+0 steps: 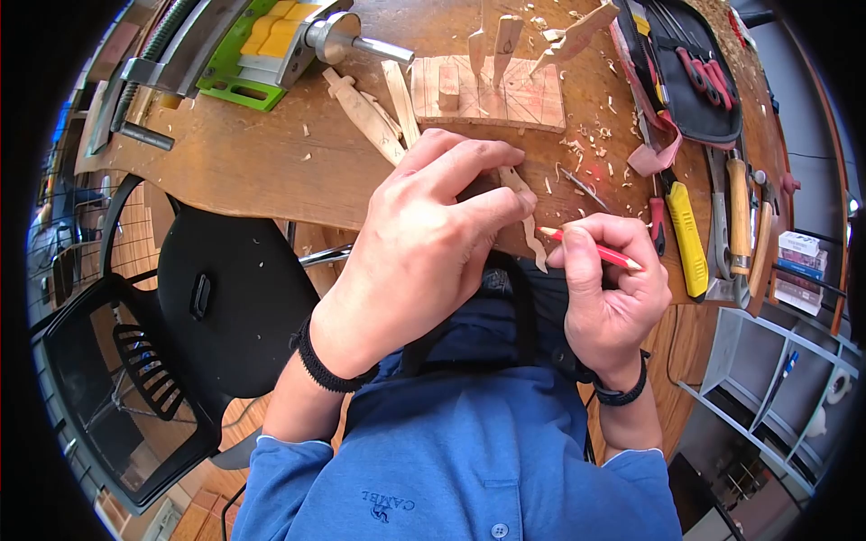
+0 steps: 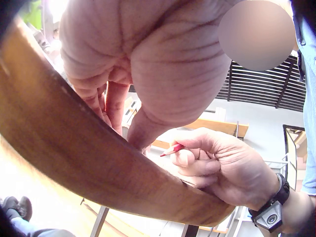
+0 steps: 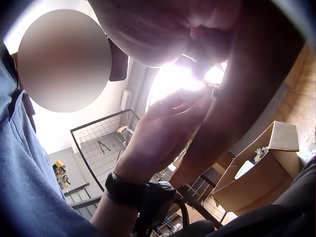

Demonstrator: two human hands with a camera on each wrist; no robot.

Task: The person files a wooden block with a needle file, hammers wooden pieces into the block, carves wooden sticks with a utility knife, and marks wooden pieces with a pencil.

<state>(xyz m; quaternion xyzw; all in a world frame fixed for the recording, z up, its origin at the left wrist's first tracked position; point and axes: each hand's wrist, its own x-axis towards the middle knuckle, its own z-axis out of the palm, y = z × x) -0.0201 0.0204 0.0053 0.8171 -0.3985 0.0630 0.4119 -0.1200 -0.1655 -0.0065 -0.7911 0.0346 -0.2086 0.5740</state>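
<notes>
A small carved wooden piece point(image 1: 530, 221) lies at the centre of the head view, by the worktop's point(image 1: 271, 171) near edge. The person's left hand point(image 1: 424, 225) pinches it between curled fingers. Just right of it, the right hand point(image 1: 618, 298) grips a red pencil point(image 1: 600, 251) between thumb and fingers, its tip near the wood. At top centre, a wooden block point(image 1: 487, 106) holds upright carved pieces; a yellow-handled cutter point(image 1: 687, 239) lies at right.
</notes>
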